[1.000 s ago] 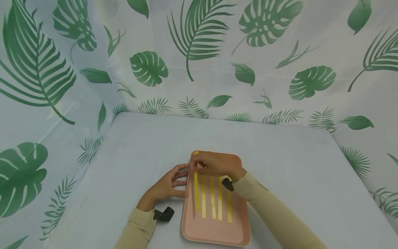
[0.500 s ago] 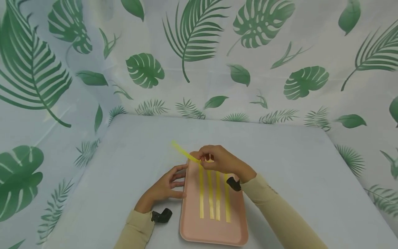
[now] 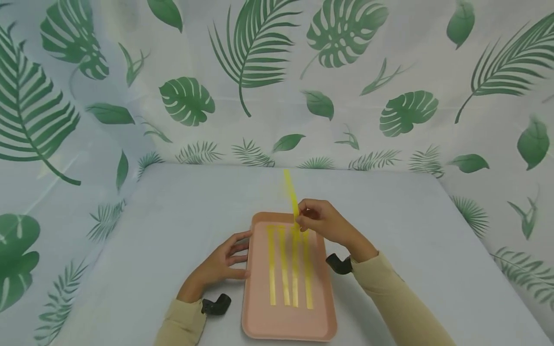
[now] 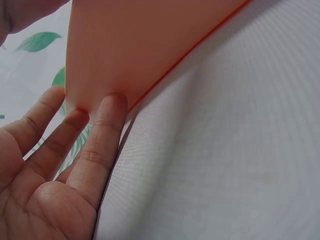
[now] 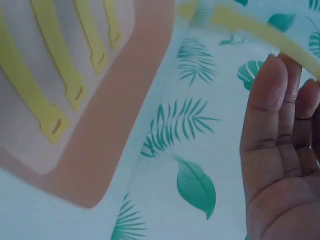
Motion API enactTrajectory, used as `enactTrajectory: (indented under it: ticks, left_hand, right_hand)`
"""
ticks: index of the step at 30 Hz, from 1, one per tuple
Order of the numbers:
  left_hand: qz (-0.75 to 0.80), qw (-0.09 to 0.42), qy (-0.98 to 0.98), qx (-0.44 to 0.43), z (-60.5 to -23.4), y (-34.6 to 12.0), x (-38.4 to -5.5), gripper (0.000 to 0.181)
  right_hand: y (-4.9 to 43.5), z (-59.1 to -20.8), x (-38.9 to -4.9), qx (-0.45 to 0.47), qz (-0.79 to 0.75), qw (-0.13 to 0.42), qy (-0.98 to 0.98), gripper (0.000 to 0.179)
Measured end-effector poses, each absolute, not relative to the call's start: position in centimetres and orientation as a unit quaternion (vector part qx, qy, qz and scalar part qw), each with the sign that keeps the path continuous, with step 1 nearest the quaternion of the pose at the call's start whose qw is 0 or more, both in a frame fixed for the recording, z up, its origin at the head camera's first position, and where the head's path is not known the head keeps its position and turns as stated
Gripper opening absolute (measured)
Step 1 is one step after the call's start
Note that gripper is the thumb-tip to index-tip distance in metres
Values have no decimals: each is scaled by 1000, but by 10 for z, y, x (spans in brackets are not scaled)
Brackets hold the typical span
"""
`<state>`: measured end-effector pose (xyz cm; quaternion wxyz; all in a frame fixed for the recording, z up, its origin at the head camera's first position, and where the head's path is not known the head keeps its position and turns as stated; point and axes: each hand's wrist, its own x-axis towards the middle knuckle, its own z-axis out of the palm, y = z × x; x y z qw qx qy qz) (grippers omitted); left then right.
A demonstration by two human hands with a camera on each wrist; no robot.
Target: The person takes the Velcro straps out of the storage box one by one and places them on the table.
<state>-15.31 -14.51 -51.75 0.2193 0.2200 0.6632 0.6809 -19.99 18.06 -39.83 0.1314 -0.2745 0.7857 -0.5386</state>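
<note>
A shallow pink tray point(image 3: 285, 326) lies on the table. Several flat yellow strips point(image 3: 272, 274) lie lengthwise in it, each with a wider, slotted end in the right wrist view. Over the tray's far edge, my right hand point(image 3: 333, 223) pinches another yellow strip point(image 3: 291, 190) between thumb and fingers; it points up and away. That held strip point(image 5: 260, 31) is blurred in the right wrist view. My left hand point(image 3: 221, 259) touches the tray's left side with spread, fairly straight fingers. Its fingertips point(image 4: 112, 105) press the outer wall in the left wrist view.
A pale cloth covers the table point(image 3: 186, 206). A white curtain printed with green leaves point(image 3: 188, 101) stands behind and along both sides. Black wrist cameras point(image 3: 216, 305) sit at both cuffs.
The right hand has lifted the leftmost strip out of the tray and carried it rightwards; the strip has swung from pointing left to pointing up. The left hand stays at the tray's side.
</note>
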Motion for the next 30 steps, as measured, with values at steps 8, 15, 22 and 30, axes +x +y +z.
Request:
enactTrajectory:
  ticks: [8, 15, 22, 30]
  left_hand:
    - [686, 215, 659, 224, -520, -150, -148, 99]
    - [684, 202, 660, 237, -522, -149, -147, 98]
    - [686, 191, 658, 246, -525, -145, -146, 97]
    - [683, 186, 656, 263, -524, -138, -148, 96]
  right_hand:
    - [204, -397, -182, -250, -583, 112, 764, 4]
    - [229, -403, -165, -201, -605, 101, 764, 22]
    - [256, -409, -154, -156, -616, 115, 763, 34]
    - [282, -418, -145, -109, -609, 134, 774, 36]
